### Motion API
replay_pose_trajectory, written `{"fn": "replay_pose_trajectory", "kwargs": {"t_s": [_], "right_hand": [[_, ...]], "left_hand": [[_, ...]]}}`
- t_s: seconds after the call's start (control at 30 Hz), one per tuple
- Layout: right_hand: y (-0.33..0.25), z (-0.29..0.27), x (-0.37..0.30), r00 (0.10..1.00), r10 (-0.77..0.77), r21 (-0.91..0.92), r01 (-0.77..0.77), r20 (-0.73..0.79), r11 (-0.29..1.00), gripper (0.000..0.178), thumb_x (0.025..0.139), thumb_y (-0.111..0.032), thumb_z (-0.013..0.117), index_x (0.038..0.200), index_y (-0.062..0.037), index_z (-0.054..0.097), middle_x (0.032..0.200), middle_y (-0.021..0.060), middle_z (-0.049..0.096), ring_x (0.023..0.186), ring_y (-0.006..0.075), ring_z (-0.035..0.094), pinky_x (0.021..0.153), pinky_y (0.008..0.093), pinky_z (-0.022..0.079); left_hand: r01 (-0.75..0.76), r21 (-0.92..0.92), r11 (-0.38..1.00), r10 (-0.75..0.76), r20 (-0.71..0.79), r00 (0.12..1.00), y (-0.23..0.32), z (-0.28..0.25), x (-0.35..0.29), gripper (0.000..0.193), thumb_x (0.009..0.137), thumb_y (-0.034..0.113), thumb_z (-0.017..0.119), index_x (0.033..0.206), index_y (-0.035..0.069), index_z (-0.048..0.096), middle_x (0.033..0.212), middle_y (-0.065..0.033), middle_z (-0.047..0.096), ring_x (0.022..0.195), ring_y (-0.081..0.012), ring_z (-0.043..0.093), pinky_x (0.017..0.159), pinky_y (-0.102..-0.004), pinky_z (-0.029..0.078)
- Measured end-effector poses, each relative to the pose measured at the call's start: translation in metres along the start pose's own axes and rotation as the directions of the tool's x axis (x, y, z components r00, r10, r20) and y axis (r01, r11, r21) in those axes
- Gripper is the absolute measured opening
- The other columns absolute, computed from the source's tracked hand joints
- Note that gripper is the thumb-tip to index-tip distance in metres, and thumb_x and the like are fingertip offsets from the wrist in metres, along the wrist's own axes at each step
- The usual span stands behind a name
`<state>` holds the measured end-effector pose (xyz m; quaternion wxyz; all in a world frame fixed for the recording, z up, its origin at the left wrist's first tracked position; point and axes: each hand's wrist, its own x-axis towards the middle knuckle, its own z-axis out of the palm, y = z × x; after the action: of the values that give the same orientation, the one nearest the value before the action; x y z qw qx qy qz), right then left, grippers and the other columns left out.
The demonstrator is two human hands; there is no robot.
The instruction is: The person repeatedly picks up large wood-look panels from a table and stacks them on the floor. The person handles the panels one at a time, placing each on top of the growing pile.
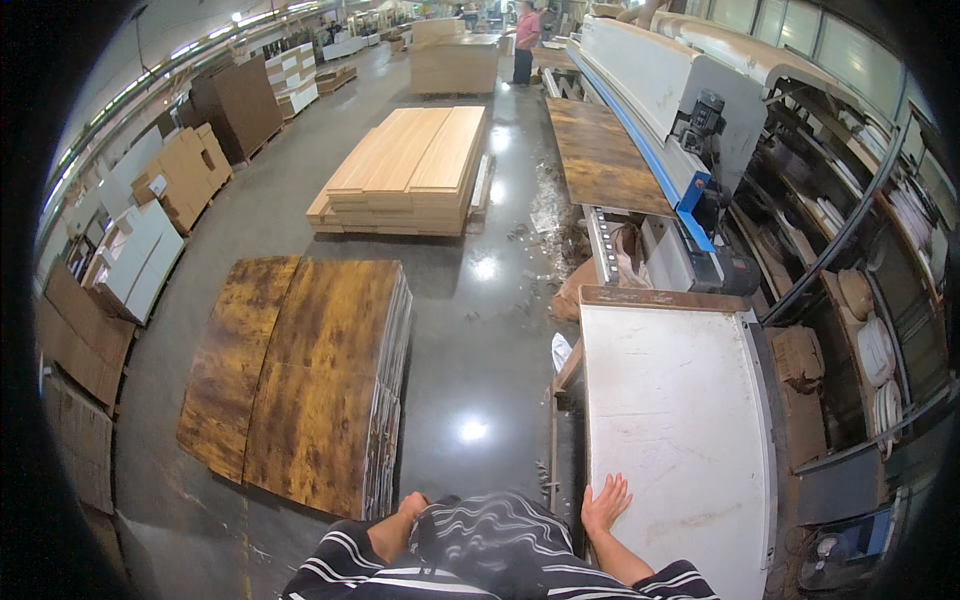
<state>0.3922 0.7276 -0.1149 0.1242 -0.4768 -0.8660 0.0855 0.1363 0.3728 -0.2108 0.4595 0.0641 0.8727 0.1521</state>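
Note:
My right hand (606,503) lies open on the left edge of a white-topped table (680,400), palm down with the fingers spread. Close to my body, by the striped shirt, is my left hand (411,505); its fingers are mostly hidden, so what they do cannot be made out. Just left of it stands a stack of brown wood-grain panels (320,370), its top sheets lying side by side. Beyond the table, a long wood-grain panel (610,150) rests on the bed of a machine with a blue rail (630,120).
Ahead on the floor is a pallet of light wood boards (410,160). Stacked cartons (182,175) and white panels (140,260) line the left side. Shelves with rolls (876,350) stand at the right. A person in a pink shirt (527,30) is far ahead.

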Motion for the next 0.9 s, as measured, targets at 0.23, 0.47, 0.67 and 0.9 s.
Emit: {"fn": "replay_pose_trajectory", "kwargs": {"t_s": [0.23,0.47,0.67,0.9], "right_hand": [[-0.002,-0.011,0.001,0.999,0.018,0.065,-0.02,0.031,0.998,0.058,0.079,-0.032,0.058,0.125,-0.0028,0.038,0.135,0.0171,0.032,0.129,0.0341,0.021,0.105,0.0538,0.008],[0.0,-0.01,0.001,1.0,0.008,0.043,-0.009,0.016,0.999,0.057,0.079,-0.035,0.057,0.124,-0.0039,0.04,0.134,0.0153,0.033,0.129,0.0324,0.021,0.105,0.0532,0.008],[-0.005,-0.015,0.003,1.0,0.018,0.04,-0.018,0.003,0.999,0.056,0.078,-0.034,0.058,0.123,-0.0047,0.041,0.132,0.0157,0.035,0.128,0.0326,0.022,0.105,0.0532,0.009],[-0.02,-0.006,0.025,0.976,0.147,0.243,-0.106,-0.157,0.964,0.047,0.076,-0.028,0.061,0.115,-0.0046,0.047,0.122,0.0161,0.044,0.116,0.0309,0.039,0.098,0.0476,0.026]], "left_hand": [[0.013,0.005,1.0,-0.012,-0.128,0.992,0.043,0.003,-0.001,0.028,0.07,0.027,0.063,0.095,0.013,0.067,0.099,-0.0165,0.062,0.096,-0.0317,0.059,0.084,-0.0383,0.046],[-0.109,0.049,0.993,0.113,-0.086,0.99,0.064,0.001,0.028,0.028,0.069,0.027,0.064,0.094,0.013,0.067,0.097,-0.0152,0.063,0.097,-0.0302,0.059,0.083,-0.037,0.046],[-0.141,0.162,0.977,0.132,0.068,0.989,0.072,-0.012,0.06,0.037,0.066,0.029,0.07,0.099,0.011,0.066,0.101,-0.0144,0.063,0.096,-0.0282,0.06,0.083,-0.0343,0.047],[-0.368,0.07,0.927,0.359,0.118,0.926,0.062,-0.009,0.086,0.032,0.066,0.025,0.07,0.094,0.008,0.067,0.088,-0.0107,0.067,0.08,-0.0223,0.065,0.073,-0.0308,0.05]]}}
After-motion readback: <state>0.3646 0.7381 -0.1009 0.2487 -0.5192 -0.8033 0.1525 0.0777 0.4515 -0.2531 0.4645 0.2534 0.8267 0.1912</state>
